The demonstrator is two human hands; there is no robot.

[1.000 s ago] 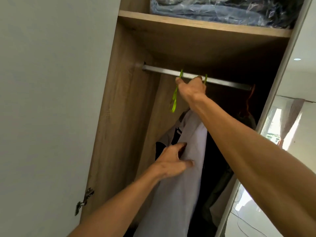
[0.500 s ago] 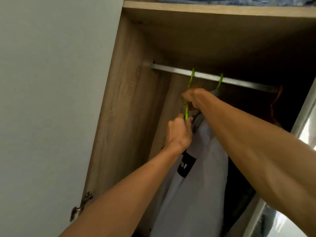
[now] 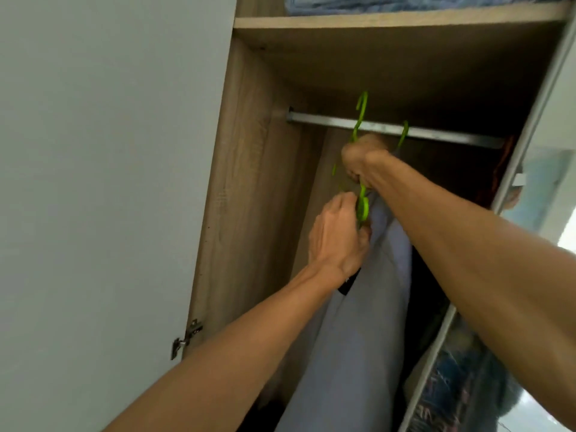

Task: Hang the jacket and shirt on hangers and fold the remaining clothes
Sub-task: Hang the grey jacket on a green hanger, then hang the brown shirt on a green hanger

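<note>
Your right hand (image 3: 363, 160) is clenched round the neck of the green hanger (image 3: 363, 204), just below the metal rail (image 3: 442, 133). Your left hand (image 3: 338, 235) sits lower and to the left. Its fingers are curled in and pinch the top of the pale grey-blue garment (image 3: 358, 338) where the cloth meets the hanger's lower end.

The hanger's hook stands up above the rail and its stem crosses in front of the bar. You cannot tell from this angle whether it has caught the rail. The garment hangs straight down from the hanger inside the wardrobe, between your two forearms, with a small black label (image 3: 346, 284) showing just under your left wrist.

A second green hook (image 3: 404, 134) sits over the rail just to the right of your right hand. Dark clothes (image 3: 427, 307) hang beside the pale garment on its right.

A wood-grain side panel (image 3: 249, 198) closes off the left of the hanging space, and the white door (image 3: 109, 182) stands open beyond it, its metal hinge (image 3: 186, 339) low on the edge. A wooden shelf (image 3: 389, 19) runs above the rail, carrying a blue bundle (image 3: 405, 1). A pale door frame (image 3: 530, 120) slants down the right side.
</note>
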